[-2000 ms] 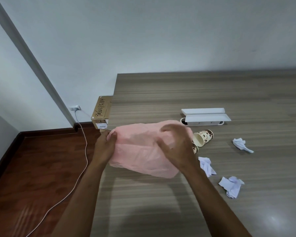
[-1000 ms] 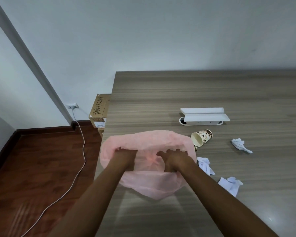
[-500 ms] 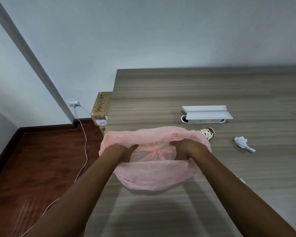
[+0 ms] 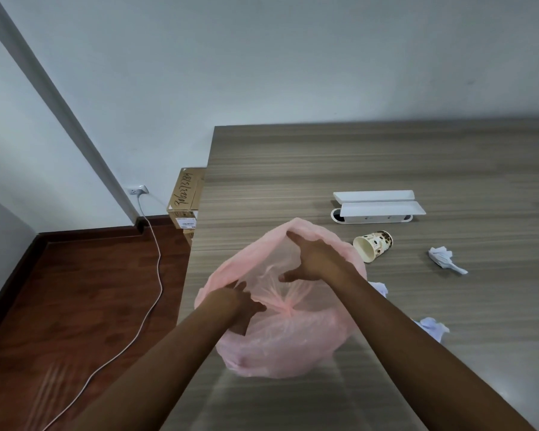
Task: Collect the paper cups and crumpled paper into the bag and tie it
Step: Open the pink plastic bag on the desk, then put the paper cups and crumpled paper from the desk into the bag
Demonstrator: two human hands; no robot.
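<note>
A thin pink plastic bag (image 4: 280, 346) stands open-mouthed on the wooden table (image 4: 371, 163), near its left edge. My left hand (image 4: 234, 306) grips the near-left rim of the bag. My right hand (image 4: 315, 259) holds the far rim and stretches the mouth wide; the knotted bottom shows inside. A patterned paper cup (image 4: 373, 246) lies on its side just right of the bag. Crumpled white paper lies further right (image 4: 444, 258), beside my right forearm (image 4: 378, 287) and nearer the front (image 4: 431, 328).
A white tray-like holder (image 4: 377, 206) sits behind the cup. Off the table's left edge stand cardboard boxes (image 4: 185, 200) on a dark wood floor, with a white cable (image 4: 156, 262) running from a wall socket (image 4: 137, 190).
The bag's mouth has been pulled wider. My right hand moved to the far rim and my left to the near-left rim. The cup and two paper balls are uncovered again.
</note>
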